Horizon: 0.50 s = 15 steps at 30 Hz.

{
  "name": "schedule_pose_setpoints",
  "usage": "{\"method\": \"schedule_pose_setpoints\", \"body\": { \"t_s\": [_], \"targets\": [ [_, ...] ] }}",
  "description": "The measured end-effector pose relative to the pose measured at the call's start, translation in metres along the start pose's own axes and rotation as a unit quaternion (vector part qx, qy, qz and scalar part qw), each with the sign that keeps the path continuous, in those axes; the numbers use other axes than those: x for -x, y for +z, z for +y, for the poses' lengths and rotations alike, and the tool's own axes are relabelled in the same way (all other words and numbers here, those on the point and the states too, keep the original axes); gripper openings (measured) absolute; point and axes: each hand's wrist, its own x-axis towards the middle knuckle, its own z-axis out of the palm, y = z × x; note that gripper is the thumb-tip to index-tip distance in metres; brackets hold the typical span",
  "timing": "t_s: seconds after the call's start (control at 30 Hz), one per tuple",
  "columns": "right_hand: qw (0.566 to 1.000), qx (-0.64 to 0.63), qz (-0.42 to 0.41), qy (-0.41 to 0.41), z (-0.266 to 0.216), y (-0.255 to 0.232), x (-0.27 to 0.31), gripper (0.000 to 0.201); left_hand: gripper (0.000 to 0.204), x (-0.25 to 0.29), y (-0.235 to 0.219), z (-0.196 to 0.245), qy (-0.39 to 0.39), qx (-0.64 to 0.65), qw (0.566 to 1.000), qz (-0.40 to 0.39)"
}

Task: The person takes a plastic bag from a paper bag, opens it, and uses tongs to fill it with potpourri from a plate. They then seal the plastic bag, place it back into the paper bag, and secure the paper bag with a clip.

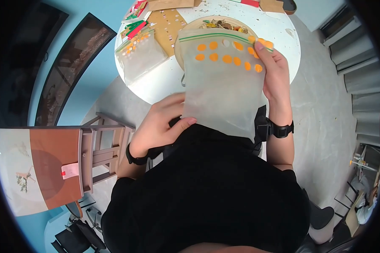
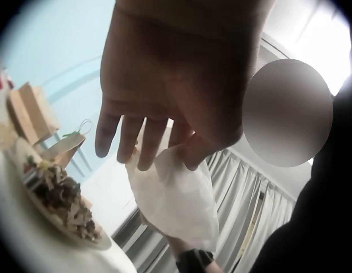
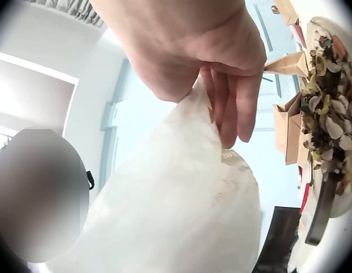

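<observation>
A frosted zip bag (image 1: 223, 90) with a green seal line and two rows of orange dots hangs in front of the person, above the table's near edge. My right hand (image 1: 276, 69) pinches its upper right corner, thumb in front and the other fingers behind. In the right wrist view, the bag (image 3: 164, 187) drapes down from that grip. Beside the bag's lower left edge is my left hand (image 1: 158, 120), its thumb tip close to the edge and its fingertips hidden behind the bag. The left wrist view shows that hand's fingers (image 2: 129, 136) loosely extended.
On the round white table (image 1: 283, 38) lies a second dotted zip bag (image 1: 141, 57), left of a shallow round tray (image 1: 185, 36) of dried pieces. Behind them are a brown paper sheet (image 1: 166, 25) and red and green items (image 1: 135, 29). A wooden chair (image 1: 103, 154) stands left.
</observation>
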Motion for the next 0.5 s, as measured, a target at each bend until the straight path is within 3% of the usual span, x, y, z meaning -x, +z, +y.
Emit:
{"method": "schedule_pose_setpoints", "body": {
  "t_s": [0.07, 0.17, 0.27, 0.37, 0.47, 0.5],
  "targets": [
    [0.999, 0.015, 0.019, -0.047, -0.003, 0.005, 0.0, 0.031, 0.012, 0.01, 0.006, -0.004, -0.16, 0.196, 0.967, 0.019],
    [0.993, -0.029, -0.001, -0.115, -0.01, 0.018, 0.007, 0.028, 0.012, 0.026, 0.023, -0.03, -0.208, 0.331, 0.92, 0.025],
    [0.993, -0.046, -0.022, -0.107, -0.017, 0.006, 0.002, 0.028, 0.009, 0.032, 0.029, -0.044, -0.266, 0.379, 0.885, 0.055],
    [0.988, -0.061, -0.056, -0.133, -0.028, 0.003, -0.004, 0.028, 0.006, 0.029, 0.033, -0.042, -0.285, 0.362, 0.882, 0.104],
    [0.985, -0.103, -0.067, -0.124, -0.033, 0.008, -0.008, 0.028, 0.027, 0.032, 0.021, -0.05, -0.258, 0.318, 0.912, -0.01],
    [0.984, -0.119, -0.072, -0.113, -0.035, 0.01, -0.009, 0.028, 0.041, 0.03, 0.016, -0.052, -0.201, 0.31, 0.929, -0.002]
  ]
}}
